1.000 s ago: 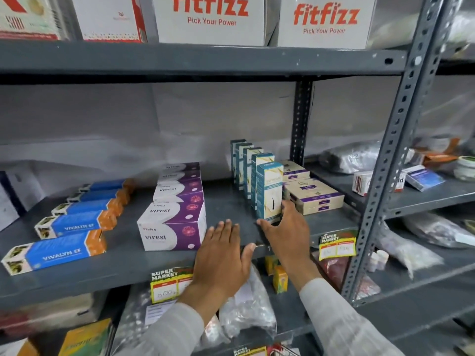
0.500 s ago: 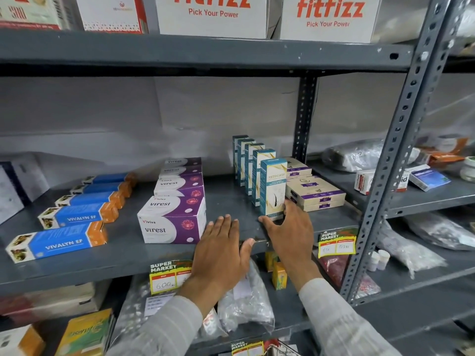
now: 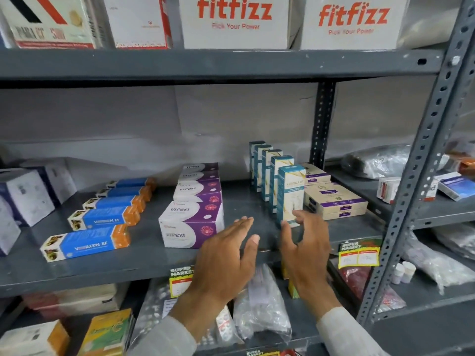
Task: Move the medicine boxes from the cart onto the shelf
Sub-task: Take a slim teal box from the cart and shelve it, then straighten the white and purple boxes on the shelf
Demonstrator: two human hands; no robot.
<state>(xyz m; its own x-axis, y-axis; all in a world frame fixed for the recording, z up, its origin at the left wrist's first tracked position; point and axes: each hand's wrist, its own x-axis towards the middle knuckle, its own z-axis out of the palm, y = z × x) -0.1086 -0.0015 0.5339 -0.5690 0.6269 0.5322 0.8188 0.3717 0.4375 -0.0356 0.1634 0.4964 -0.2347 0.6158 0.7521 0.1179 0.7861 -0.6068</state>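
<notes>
Grey steel shelf [image 3: 108, 268] against a pale wall, stocked in rows

The shelf carried blue-orange boxes [image 3: 86, 242] at left, purple-white boxes [image 3: 191, 227] in the middle and upright teal boxes [image 3: 290, 195] beside flat beige boxes [image 3: 336, 201]. The left hand [image 3: 226, 263] hovered flat, its grip spread and empty. The right hand [image 3: 304, 250] was open, fingertips just at the front teal box without clasping it
</notes>
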